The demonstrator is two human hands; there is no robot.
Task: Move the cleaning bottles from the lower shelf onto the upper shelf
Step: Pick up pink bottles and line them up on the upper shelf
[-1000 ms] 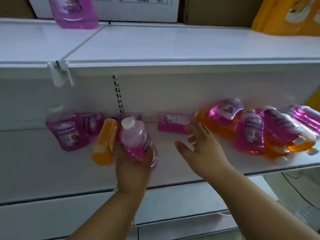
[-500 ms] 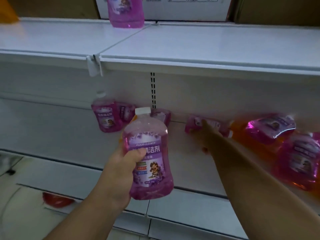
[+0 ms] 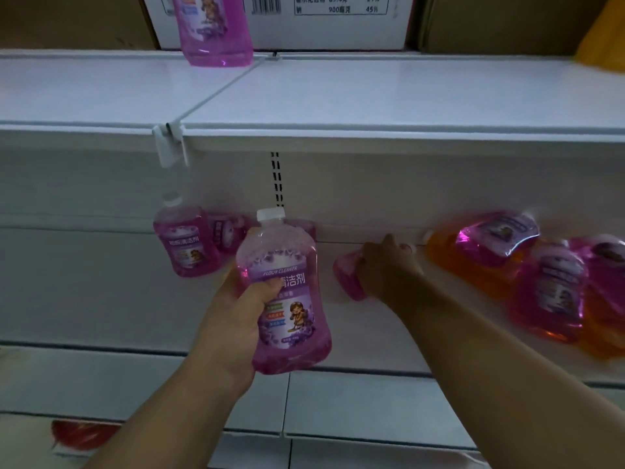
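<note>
Gripping an upright pink bottle [image 3: 284, 299], left hand [image 3: 233, 319]; right hand [image 3: 385, 269] seemingly clasps another [image 3: 348, 275] on the white lower shelf [image 3: 101, 299]

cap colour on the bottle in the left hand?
White, on the pink bottle that the left hand holds upright. Head view, the only one, shows it clearly.

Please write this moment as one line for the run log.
left hand: holds purple bottle upright, off lower shelf | right hand: grips lying pink bottle | upper shelf: one purple bottle
</note>
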